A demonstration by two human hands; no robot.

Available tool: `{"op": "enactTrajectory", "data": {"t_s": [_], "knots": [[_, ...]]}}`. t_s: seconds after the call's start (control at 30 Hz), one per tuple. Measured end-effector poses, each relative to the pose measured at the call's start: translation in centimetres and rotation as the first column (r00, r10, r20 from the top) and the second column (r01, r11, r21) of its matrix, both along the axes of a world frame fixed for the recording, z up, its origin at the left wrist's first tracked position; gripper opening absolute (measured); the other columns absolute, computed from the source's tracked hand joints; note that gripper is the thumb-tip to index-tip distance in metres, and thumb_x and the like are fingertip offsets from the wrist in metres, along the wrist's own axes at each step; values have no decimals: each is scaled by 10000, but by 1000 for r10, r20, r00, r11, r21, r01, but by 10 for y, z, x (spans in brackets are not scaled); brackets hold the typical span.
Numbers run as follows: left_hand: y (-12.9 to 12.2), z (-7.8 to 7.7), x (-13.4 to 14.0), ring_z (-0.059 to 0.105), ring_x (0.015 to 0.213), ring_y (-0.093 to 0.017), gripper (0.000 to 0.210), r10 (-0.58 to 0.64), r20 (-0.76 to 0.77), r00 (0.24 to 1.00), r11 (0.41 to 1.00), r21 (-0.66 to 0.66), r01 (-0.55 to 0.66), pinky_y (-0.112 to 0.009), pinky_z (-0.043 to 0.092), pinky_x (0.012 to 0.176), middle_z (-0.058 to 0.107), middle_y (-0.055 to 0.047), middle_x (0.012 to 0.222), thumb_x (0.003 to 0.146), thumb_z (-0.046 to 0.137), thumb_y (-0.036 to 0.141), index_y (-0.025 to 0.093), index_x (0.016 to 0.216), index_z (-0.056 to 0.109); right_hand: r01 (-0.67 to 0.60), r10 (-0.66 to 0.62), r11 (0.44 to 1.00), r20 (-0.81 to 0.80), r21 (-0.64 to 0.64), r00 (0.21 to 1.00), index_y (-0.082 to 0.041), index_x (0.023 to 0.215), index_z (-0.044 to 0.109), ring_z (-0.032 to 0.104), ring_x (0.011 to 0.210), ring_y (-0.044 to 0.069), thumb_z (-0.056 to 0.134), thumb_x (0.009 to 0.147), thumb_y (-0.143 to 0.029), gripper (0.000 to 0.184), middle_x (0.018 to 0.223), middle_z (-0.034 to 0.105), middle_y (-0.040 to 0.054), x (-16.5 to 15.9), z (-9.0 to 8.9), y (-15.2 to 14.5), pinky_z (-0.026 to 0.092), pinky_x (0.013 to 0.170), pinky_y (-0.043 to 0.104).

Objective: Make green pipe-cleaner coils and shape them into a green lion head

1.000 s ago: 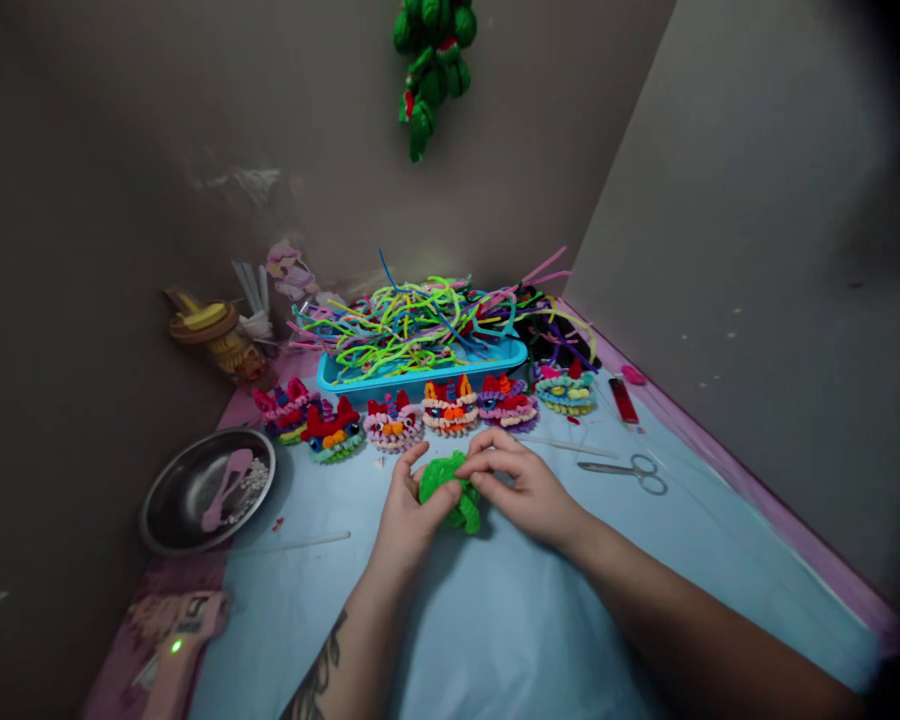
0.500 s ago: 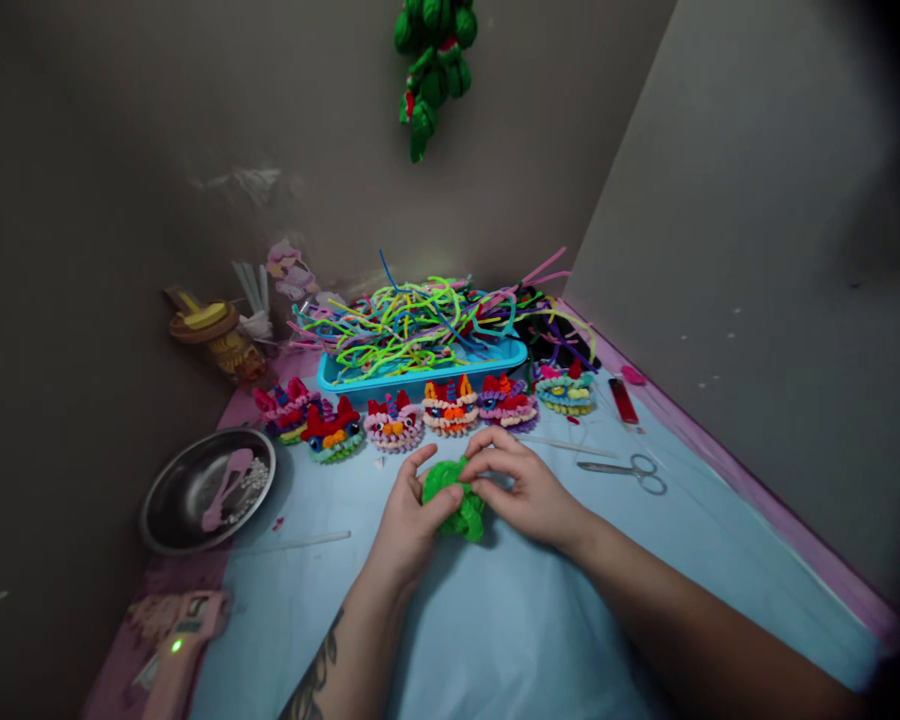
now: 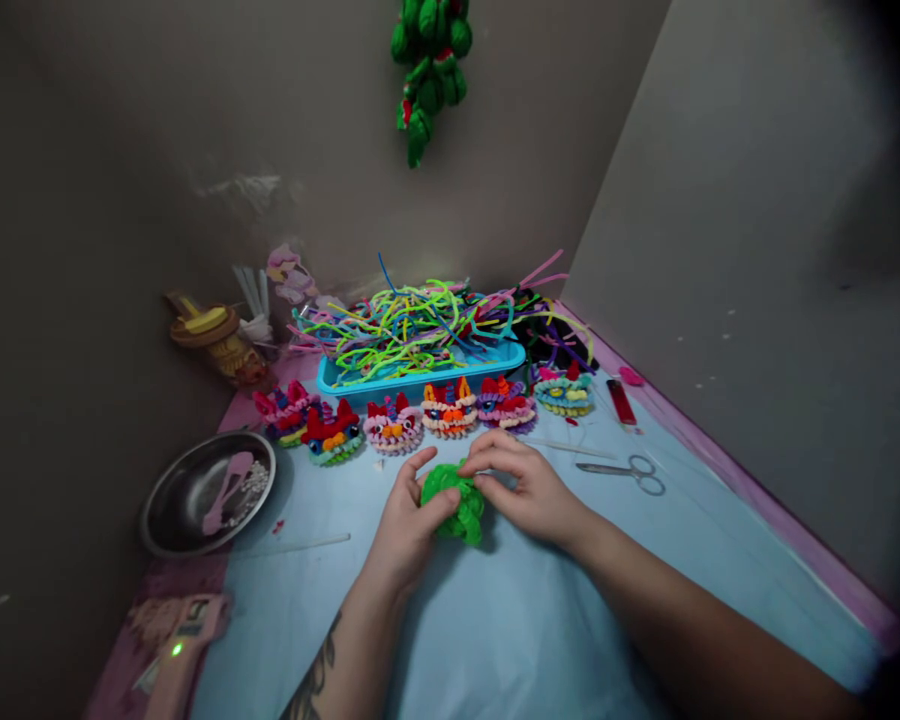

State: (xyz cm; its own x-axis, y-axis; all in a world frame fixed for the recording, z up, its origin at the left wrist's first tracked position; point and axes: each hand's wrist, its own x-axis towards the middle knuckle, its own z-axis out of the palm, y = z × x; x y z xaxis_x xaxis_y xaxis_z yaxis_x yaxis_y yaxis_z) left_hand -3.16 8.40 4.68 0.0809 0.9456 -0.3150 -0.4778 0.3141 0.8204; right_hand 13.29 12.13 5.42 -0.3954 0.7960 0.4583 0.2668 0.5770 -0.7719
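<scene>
A bright green bundle of shaped pipe cleaners (image 3: 450,505) is held just above the blue table cover, in front of my body. My left hand (image 3: 411,515) grips it from the left, thumb across its near face and index finger raised behind. From the right, my right hand (image 3: 517,480) pinches its upper right edge between thumb and fingertips. What lies between those fingertips is too small to make out. Beyond my hands stands a row of colourful pipe-cleaner animal heads, among them an orange-and-cream one (image 3: 450,408) and a pink one (image 3: 394,425).
Behind the row is a blue tray (image 3: 420,383) heaped with pipe cleaners (image 3: 427,315). Scissors (image 3: 626,470) and a red lighter (image 3: 621,402) lie at right. A metal bowl (image 3: 154,510) with beads and a pink glue gun (image 3: 180,650) are at left. Green pieces (image 3: 429,80) hang above.
My right thumb and fingers have shifted slightly on the green bundle, and my left thumb has moved a little. Both hands stay in nearly the same place.
</scene>
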Motion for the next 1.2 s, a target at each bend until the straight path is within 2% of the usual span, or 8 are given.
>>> {"op": "enactTrajectory", "data": {"t_s": [0.37,0.67,1.2], "knots": [[0,-8,0,562,603,-98,699,-27,-17,999,999,34,28,-232,421,607,623,23,754,634,813,250,182,1216,432,27,-27,1000,2,14,1000,-195,816,664,584,847,181,556,761,-48,190,869,581,52,-5,-4,-4,481,766,336],[0,-3,-2,563,642,-106,731,-36,13,999,999,21,36,-240,434,629,622,13,755,640,810,248,164,1246,411,2,-2,1000,-76,-10,997,-200,897,680,604,850,174,509,811,-61,236,878,630,57,0,0,-1,493,759,319],[-1,-2,-2,563,617,-99,743,-53,9,999,998,45,52,-225,433,609,619,18,737,617,824,251,159,1239,429,10,-12,1000,-72,-19,997,-181,807,679,599,808,163,566,780,-68,162,830,611,49,-1,0,-1,476,734,298]]}}
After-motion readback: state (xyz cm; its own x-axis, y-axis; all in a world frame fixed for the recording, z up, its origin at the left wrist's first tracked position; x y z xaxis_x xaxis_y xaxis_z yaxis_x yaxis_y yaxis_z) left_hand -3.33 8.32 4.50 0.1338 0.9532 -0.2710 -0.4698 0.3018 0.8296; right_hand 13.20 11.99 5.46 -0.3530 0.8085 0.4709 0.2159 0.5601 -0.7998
